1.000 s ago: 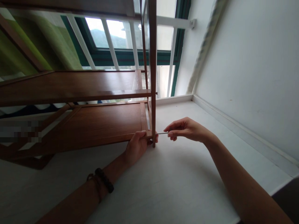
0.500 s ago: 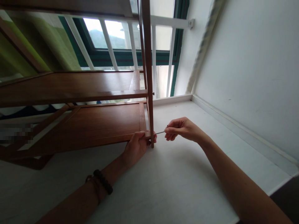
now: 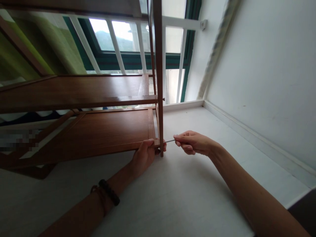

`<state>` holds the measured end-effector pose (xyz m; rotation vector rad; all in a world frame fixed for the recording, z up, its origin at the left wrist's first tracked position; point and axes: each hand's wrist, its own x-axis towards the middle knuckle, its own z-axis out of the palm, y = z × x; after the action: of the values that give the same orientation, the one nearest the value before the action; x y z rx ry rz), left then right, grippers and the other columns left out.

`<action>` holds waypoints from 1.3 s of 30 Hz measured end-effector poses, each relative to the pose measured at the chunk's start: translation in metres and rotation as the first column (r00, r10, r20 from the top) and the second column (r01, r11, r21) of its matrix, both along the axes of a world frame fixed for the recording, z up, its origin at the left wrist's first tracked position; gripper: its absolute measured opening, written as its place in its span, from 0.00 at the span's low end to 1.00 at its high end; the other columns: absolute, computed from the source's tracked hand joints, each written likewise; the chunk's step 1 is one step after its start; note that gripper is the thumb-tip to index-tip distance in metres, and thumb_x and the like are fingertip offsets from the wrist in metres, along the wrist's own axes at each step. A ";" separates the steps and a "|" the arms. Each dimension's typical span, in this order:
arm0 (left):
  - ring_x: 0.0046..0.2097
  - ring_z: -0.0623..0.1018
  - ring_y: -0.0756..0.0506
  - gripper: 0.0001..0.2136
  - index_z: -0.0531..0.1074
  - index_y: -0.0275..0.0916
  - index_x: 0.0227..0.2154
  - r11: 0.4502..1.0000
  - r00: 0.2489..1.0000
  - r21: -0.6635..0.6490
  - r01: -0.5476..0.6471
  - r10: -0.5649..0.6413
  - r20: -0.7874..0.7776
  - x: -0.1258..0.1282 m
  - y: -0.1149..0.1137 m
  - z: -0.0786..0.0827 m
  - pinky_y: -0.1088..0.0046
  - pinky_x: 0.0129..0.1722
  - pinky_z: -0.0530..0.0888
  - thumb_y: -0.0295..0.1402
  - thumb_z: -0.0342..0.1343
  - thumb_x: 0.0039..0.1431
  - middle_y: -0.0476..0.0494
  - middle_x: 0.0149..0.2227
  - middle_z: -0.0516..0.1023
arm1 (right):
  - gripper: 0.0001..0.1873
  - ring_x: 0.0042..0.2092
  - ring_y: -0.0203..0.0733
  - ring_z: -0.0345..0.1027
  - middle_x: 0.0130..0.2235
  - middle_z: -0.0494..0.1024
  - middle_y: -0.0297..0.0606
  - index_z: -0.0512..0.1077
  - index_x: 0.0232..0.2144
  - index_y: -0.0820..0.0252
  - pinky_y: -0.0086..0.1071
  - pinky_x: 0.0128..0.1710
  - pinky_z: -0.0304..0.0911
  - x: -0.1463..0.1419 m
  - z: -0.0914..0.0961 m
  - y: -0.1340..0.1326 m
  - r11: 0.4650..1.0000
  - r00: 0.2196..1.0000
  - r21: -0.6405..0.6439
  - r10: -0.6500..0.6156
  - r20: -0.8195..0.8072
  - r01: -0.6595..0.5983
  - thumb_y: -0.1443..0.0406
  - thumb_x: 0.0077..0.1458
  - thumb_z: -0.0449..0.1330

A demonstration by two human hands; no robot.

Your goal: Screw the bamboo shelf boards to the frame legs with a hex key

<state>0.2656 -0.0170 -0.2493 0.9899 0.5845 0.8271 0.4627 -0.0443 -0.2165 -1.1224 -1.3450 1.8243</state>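
A brown wooden shelf rack (image 3: 116,128) fills the left and middle of the view. My left hand (image 3: 144,156) grips the front right corner of its lowest shelf, beside the upright post (image 3: 159,79), with fingertips showing past the post. My right hand (image 3: 191,141) is closed, pinching the outer end of a thin metal hex key (image 3: 170,141). The key lies nearly level, its inner end at the post's outer side near the left fingertips. Whether that end sits in a screw is hidden. Higher on the post, a small screw head (image 3: 163,99) sticks out.
The rack stands on a pale floor (image 3: 158,197). To the right is a white wall (image 3: 266,65) with a baseboard (image 3: 247,131). Behind are white window bars (image 3: 140,46), a green window frame (image 3: 123,61) and a green curtain (image 3: 46,42).
My right hand has turned about the hex key: its knuckles sit lower and the fingers have shifted their pinch. My left hand keeps its hold on the shelf corner.
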 end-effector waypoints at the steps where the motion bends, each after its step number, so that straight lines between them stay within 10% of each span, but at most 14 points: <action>1: 0.33 0.68 0.44 0.16 0.74 0.33 0.28 1.000 1.000 -0.004 0.000 0.000 0.001 0.000 0.000 0.000 0.69 0.36 0.63 0.36 0.42 0.50 0.40 0.27 0.73 | 0.17 0.15 0.23 0.52 0.14 0.58 0.24 0.64 0.24 0.65 0.20 0.14 0.48 0.001 0.000 0.000 0.998 0.999 0.057 -0.001 0.037 -0.001 0.54 0.50 0.56; 10: 0.32 0.69 0.44 0.16 0.74 0.32 0.28 1.000 1.000 0.003 -0.016 0.016 0.000 0.000 0.000 0.000 0.69 0.34 0.63 0.36 0.42 0.50 0.40 0.27 0.73 | 0.19 0.27 0.34 0.70 0.27 0.74 0.38 0.69 0.28 0.66 0.20 0.16 0.56 0.004 -0.011 0.008 0.872 0.966 0.488 -0.150 0.209 0.030 0.53 0.49 0.56; 16: 0.32 0.69 0.44 0.16 0.73 0.33 0.28 0.999 1.000 0.021 -0.027 0.027 0.011 -0.001 0.002 -0.003 0.69 0.34 0.63 0.36 0.42 0.50 0.40 0.27 0.73 | 0.24 0.12 0.25 0.53 0.11 0.62 0.28 0.65 0.19 0.65 0.20 0.10 0.45 0.000 -0.005 0.003 0.991 0.981 0.134 -0.043 0.191 0.017 0.49 0.49 0.54; 21: 0.32 0.69 0.44 0.16 0.73 0.33 0.28 0.999 0.999 0.032 -0.036 0.036 0.005 0.000 0.001 -0.002 0.69 0.34 0.63 0.36 0.42 0.51 0.40 0.27 0.73 | 0.20 0.11 0.21 0.38 0.10 0.50 0.20 0.60 0.19 0.63 0.19 0.10 0.35 -0.004 0.002 0.000 0.987 1.000 -0.162 -0.013 -0.020 0.010 0.53 0.49 0.57; 29: 0.32 0.69 0.44 0.16 0.74 0.32 0.27 0.999 0.999 0.020 -0.034 0.034 0.008 0.000 0.000 -0.001 0.69 0.35 0.63 0.37 0.43 0.50 0.40 0.27 0.73 | 0.18 0.15 0.25 0.56 0.17 0.65 0.28 0.68 0.31 0.64 0.21 0.13 0.51 -0.001 0.011 -0.006 0.964 0.958 0.242 -0.170 0.229 0.113 0.54 0.45 0.61; 39: 0.33 0.69 0.45 0.17 0.73 0.33 0.28 0.999 1.000 0.040 -0.017 0.017 -0.002 0.000 0.003 -0.003 0.70 0.34 0.63 0.37 0.42 0.51 0.41 0.27 0.73 | 0.18 0.30 0.37 0.72 0.30 0.76 0.41 0.68 0.41 0.67 0.26 0.23 0.64 0.017 0.015 -0.004 0.922 0.987 0.373 0.048 0.156 -0.104 0.60 0.50 0.59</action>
<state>0.2653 -0.0140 -0.2527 1.0238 0.5806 0.8556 0.4798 -0.0485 -0.2011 -1.0165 -1.7588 1.4645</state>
